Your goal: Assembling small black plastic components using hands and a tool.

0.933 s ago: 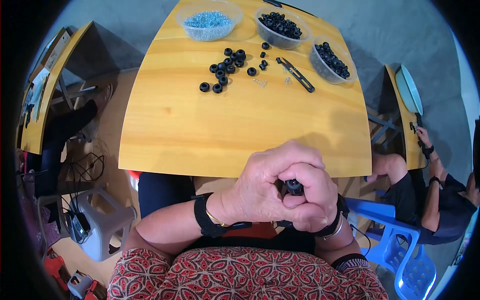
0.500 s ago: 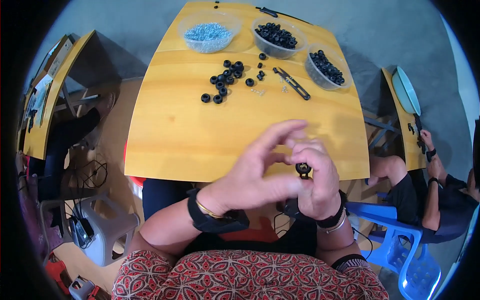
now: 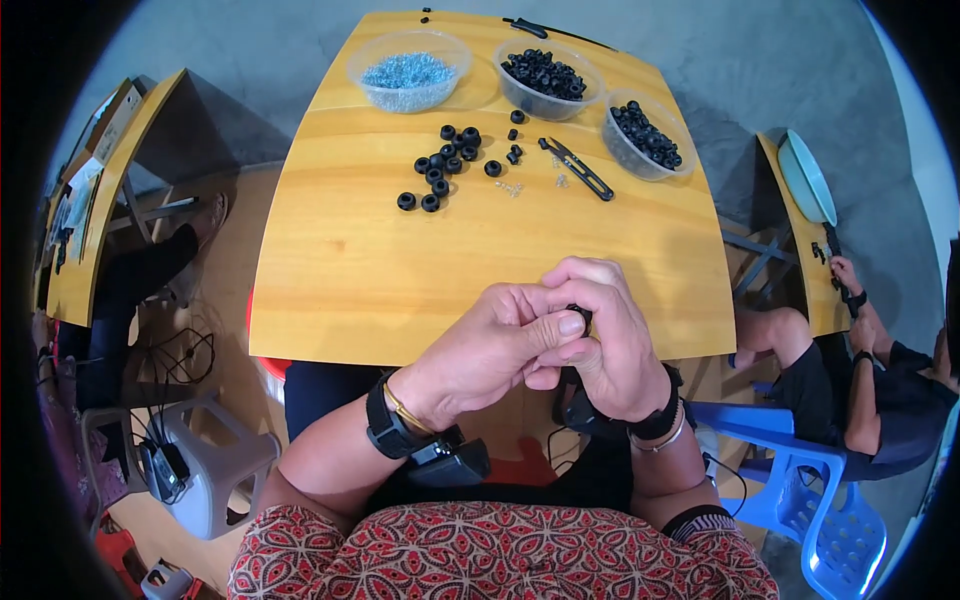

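Head view, left to right: the left hand [image 3: 490, 345] curls in from the left with its thumb pressed on a small black ring [image 3: 580, 318], and the right hand [image 3: 612, 340] closes round the ring from the other side, so both hands grip it together just above the near edge of the table [image 3: 340, 300], probably to hold so small a part steady. Most of the ring is hidden by the fingers, so its shape is hard to tell. Farther back lie loose rings [image 3: 445, 165], a tool [image 3: 578, 168] and three tubs [image 3: 410, 70].
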`<control>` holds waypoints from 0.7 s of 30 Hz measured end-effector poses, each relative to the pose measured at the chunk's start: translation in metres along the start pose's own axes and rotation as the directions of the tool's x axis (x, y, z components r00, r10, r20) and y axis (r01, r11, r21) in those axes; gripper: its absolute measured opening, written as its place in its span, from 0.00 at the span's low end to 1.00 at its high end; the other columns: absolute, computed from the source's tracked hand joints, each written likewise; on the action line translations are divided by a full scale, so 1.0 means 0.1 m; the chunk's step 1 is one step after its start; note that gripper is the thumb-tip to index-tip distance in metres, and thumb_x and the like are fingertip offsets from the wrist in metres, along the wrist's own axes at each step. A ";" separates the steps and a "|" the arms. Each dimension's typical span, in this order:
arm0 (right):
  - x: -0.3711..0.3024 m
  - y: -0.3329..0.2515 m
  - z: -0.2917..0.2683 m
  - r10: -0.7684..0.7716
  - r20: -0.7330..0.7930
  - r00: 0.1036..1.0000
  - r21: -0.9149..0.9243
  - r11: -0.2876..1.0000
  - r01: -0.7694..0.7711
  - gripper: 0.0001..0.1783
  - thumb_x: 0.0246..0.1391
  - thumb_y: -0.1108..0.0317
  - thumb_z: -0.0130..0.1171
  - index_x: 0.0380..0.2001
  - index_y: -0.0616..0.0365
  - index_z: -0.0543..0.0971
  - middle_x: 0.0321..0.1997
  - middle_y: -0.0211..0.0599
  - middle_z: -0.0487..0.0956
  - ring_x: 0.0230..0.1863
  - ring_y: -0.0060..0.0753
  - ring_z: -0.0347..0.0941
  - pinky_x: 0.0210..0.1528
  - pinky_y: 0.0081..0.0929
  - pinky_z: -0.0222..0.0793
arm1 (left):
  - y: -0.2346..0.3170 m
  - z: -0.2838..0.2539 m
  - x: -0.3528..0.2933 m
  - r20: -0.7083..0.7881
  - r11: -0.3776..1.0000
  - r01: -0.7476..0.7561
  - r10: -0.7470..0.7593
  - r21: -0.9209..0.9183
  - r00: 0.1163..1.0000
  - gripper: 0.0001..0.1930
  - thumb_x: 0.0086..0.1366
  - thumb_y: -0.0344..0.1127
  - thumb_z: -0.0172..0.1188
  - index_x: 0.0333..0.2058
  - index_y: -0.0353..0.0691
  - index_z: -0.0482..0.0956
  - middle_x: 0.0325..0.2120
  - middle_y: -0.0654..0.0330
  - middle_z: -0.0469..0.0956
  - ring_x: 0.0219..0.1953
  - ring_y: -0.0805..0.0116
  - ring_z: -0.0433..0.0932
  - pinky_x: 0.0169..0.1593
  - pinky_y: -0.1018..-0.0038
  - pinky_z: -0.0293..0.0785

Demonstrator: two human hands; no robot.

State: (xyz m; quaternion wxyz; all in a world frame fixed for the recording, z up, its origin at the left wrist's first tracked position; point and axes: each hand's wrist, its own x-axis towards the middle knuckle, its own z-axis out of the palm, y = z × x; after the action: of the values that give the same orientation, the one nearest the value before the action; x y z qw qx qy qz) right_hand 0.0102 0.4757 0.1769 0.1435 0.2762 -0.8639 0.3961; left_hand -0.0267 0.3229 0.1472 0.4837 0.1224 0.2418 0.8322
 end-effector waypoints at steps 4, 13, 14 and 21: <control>0.01 0.01 0.01 0.047 0.014 0.999 0.087 0.995 -0.048 0.21 0.51 0.56 0.51 0.40 0.63 0.66 0.43 0.47 0.66 0.43 0.47 0.63 0.46 0.34 0.60 | 0.01 -0.02 0.00 0.002 1.000 0.009 -0.009 0.000 1.000 0.10 0.60 0.35 0.53 0.38 0.36 0.74 0.24 0.64 0.75 0.24 0.84 0.70 0.23 0.88 0.64; -0.01 0.07 0.03 0.070 0.011 0.998 0.118 0.990 -0.071 0.28 0.55 0.45 0.40 0.40 0.62 0.65 0.43 0.47 0.67 0.43 0.41 0.65 0.46 0.30 0.61 | -0.02 0.04 0.02 -0.106 0.982 0.018 -0.038 -0.186 0.994 0.09 0.60 0.34 0.53 0.38 0.37 0.74 0.27 0.63 0.75 0.24 0.81 0.73 0.25 0.85 0.71; 0.00 0.05 0.02 0.099 0.007 0.995 0.146 0.984 -0.099 0.28 0.55 0.45 0.40 0.40 0.63 0.65 0.43 0.47 0.67 0.43 0.40 0.65 0.46 0.30 0.60 | -0.01 0.04 0.01 -0.067 0.977 0.024 -0.039 -0.211 0.997 0.09 0.60 0.35 0.53 0.37 0.37 0.74 0.25 0.64 0.75 0.23 0.81 0.71 0.24 0.84 0.70; 0.00 0.05 -0.06 -0.046 -0.050 0.998 0.016 0.999 0.047 0.20 0.51 0.59 0.52 0.41 0.61 0.64 0.40 0.45 0.67 0.39 0.44 0.65 0.43 0.34 0.62 | -0.05 0.03 0.06 -0.113 0.931 -0.282 0.314 0.233 0.943 0.31 0.49 0.44 0.64 0.49 0.41 0.61 0.41 0.60 0.66 0.39 0.72 0.67 0.34 0.76 0.70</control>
State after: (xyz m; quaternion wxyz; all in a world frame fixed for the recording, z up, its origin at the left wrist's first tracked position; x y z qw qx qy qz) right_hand 0.0072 0.4827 0.1777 0.1716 0.2873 -0.8500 0.4068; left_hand -0.0246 0.3309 0.1467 0.3161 0.1466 0.3435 0.8721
